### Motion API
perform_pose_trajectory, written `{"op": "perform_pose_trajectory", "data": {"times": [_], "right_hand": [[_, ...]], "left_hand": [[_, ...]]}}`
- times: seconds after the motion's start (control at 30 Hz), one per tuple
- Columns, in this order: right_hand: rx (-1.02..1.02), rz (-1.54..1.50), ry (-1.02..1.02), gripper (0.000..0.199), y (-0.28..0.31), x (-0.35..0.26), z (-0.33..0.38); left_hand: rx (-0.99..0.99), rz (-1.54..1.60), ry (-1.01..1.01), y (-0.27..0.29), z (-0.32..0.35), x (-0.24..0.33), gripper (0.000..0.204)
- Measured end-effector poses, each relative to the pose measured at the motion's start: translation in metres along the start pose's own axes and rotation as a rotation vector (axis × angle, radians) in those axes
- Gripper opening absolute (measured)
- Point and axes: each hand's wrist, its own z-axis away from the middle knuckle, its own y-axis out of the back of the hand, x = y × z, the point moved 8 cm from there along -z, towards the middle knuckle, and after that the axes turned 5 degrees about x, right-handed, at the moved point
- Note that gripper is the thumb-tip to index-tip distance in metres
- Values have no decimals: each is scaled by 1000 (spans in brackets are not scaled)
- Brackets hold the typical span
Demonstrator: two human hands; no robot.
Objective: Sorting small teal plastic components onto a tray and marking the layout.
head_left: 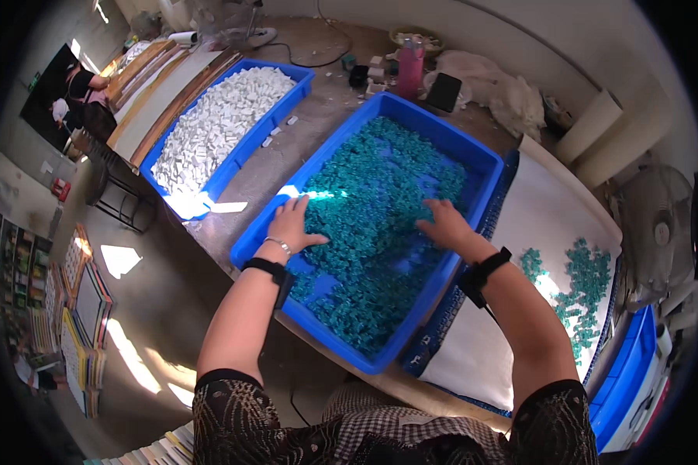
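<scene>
Resting flat and unclenched on the teal pieces [380, 225], both hands, left hand [293, 225] and right hand [444, 225], grasp nothing. Pieces fill the blue tray [473, 159] on the desk [318, 108]; they seem light, loose, best scooped in handfuls.

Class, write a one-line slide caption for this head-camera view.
Both hands, left hand and right hand, spread flat on teal pieces in a blue tray; white pieces fill another.
</scene>
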Motion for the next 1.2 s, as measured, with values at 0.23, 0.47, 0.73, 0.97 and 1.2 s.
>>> {"op": "perform_pose_trajectory", "data": {"times": [0.23, 0.47, 0.73, 0.97, 1.2], "right_hand": [[-5, 282, -83, 66, -47, -53, -19], [-141, -333, -167, 70, -107, -94, 25], [-73, -916, -328, 64, -99, -119, 47], [255, -951, -311, 62, -34, -64, 77], [577, -1160, -480, 54, 45, 56, 169]], "left_hand": [[-87, -14, -195, -10, -3, 31, 93], [-345, 458, 36, -68, 46, 46, 93], [-380, 853, 241, -54, 52, 46, 82], [-287, 641, -92, -34, 30, 130, 82], [-210, 440, -585, -32, 43, 316, 78]]}}
